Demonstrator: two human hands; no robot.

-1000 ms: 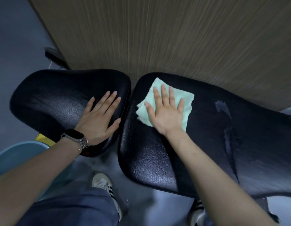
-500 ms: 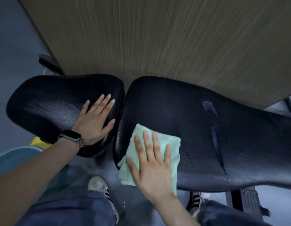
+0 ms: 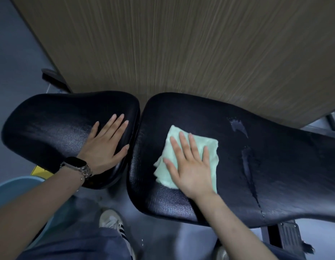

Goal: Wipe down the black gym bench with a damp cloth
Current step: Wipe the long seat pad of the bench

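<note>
The right hand (image 3: 191,166) lies flat, fingers straight, pressing the pale green cloth (image 3: 187,156) onto the long pad of the black bench (image 3: 275,184); half a second ago the cloth hung over the pad's near edge, and it has since slid up to the middle of the pad, clear of that edge; the left hand (image 3: 104,145) stays flat and released on the seat pad (image 3: 50,128), its grip holding nothing; a watch (image 3: 76,166) sits on that wrist; wet streaks (image 3: 245,162) remain right of the cloth.
</note>
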